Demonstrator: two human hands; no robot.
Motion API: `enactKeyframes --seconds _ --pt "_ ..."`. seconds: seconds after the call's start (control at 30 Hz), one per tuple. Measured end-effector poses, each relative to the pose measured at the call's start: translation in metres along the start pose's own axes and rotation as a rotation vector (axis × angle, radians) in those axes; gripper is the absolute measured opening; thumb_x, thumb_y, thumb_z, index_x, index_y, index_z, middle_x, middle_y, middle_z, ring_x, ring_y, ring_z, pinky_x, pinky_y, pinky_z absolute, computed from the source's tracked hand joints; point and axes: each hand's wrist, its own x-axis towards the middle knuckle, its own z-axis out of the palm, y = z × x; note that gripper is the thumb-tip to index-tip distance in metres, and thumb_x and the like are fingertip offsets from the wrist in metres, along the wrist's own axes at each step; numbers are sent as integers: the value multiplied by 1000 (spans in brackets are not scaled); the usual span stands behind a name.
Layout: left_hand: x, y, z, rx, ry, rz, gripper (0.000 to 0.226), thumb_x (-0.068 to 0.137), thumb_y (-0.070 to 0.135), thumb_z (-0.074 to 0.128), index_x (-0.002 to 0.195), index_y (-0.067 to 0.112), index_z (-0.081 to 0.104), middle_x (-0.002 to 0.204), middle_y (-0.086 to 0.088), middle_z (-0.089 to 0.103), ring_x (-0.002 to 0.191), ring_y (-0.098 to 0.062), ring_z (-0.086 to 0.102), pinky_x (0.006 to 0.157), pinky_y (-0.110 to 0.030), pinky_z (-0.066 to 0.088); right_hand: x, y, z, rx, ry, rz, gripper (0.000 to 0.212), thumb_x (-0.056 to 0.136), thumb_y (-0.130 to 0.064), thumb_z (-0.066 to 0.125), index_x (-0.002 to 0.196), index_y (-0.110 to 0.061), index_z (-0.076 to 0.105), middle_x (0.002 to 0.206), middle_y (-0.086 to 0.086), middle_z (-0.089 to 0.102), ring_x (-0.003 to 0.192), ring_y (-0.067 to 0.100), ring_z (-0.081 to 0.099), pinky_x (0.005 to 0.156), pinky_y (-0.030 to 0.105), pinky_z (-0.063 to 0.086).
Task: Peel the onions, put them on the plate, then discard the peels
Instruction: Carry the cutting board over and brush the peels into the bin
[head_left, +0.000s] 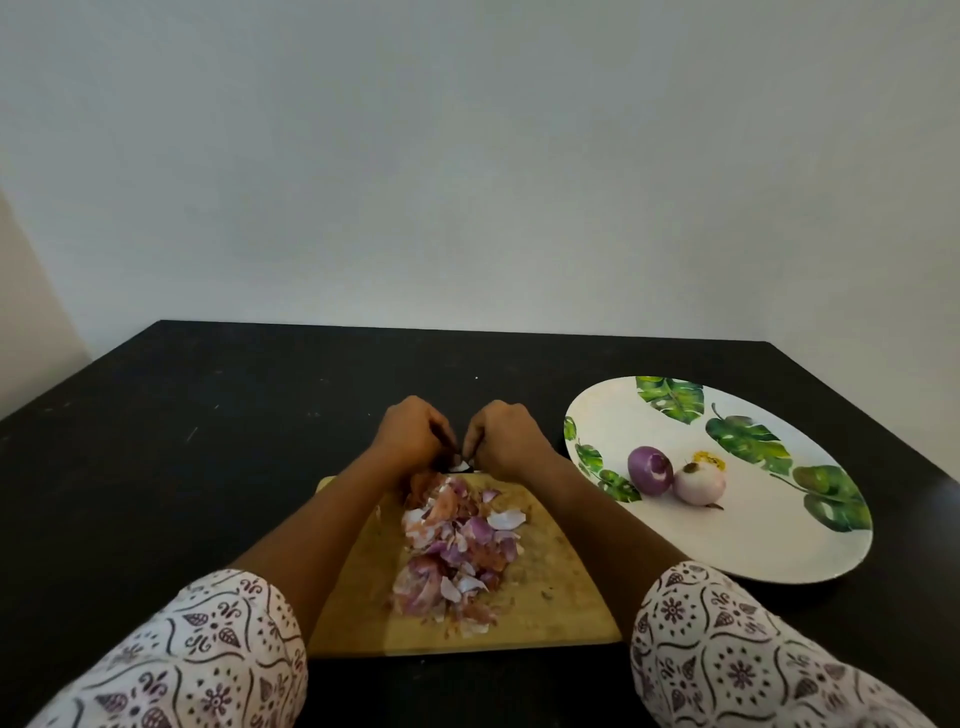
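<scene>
Peeling step, frame centre: my left grip (410, 434) and right grip (506, 439) both pinch a mostly hidden onion (460, 462); next, strip it clean, then onto the plate (779, 545).

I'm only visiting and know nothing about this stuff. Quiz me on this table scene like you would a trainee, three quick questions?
1. Count: how many peeled onions lie on the plate?
2. True or false: the peels are heaped on the plate.
3. Which pinches the whitish piece? A left hand alone; B right hand alone; C both.
Key: 1 two; 2 false, they lie on the wooden board; 3 C.
</scene>
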Motion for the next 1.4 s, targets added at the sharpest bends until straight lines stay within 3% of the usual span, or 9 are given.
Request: enactKeyframes --seconds 0.17,0.27,0.53,0.7,0.8,0.93,1.1,1.2,1.4 --pt "-11 -4 -15 -257 129 5 11 74 3 74 74 13 72 77 -3 70 71 -11 68 63 -19 55 -21 11 -1 435 199 -9 11 80 -1 72 85 -10 71 99 11 72 94 20 68 80 26 55" --pt "-24 4 -33 -360 69 85 12 77 0 70 85 9 70 80 -7 72 76 -16 70 70 -25 57 -37 13 -8 636 179 -54 14 82 0 71 85 -13 67 92 11 72 89 22 70 81 30 57" --pt "-68 13 -58 -232 -259 210 17 83 24 64 90 11 73 87 -3 73 85 -15 69 79 -26 55 -78 7 -34 367 -310 -205 26 86 10 57 100 -9 68 96 6 72 89 14 70 76 25 57" --pt "-48 1 -55 -90 -26 140 9 87 17 63 92 22 67 94 7 68 87 -4 63 82 -24 52 -60 4 -29 278 -35 -98 24 86 6 62 94 -15 66 94 1 67 92 12 66 76 21 53" --pt "-29 -7 -41 -4 -13 14 1 85 21 65 86 21 65 88 3 66 80 -6 62 78 -25 53 -35 7 -11 174 72 -29 14 87 -6 66 98 -15 67 102 1 65 96 12 60 79 22 49" --pt "-12 -10 -25 108 -62 -61 11 79 26 73 81 16 70 78 2 67 69 -7 63 63 -19 52 -8 1 1 12 26 -12 23 87 -15 69 109 -10 70 116 9 65 109 22 60 97 35 50" --pt "0 -13 -17 93 -45 -36 9 76 8 74 83 15 74 88 1 70 81 -11 66 72 -23 55 11 -10 8 -89 -10 -27 27 83 -15 71 108 -5 69 114 14 65 107 27 61 95 39 51" --pt "-1 -16 -16 48 -56 -17 9 76 6 73 79 15 72 84 1 69 79 -11 66 67 -19 53 9 -10 12 -106 -12 -44 20 87 -9 62 105 -2 68 112 16 66 103 29 62 94 41 52" --pt "-18 -17 -40 -138 33 88 17 82 -3 64 81 13 68 86 -4 69 79 -10 67 76 -25 56 -21 -10 -9 127 -72 -133 15 93 -7 56 87 -19 62 98 -1 61 90 12 59 80 26 51"
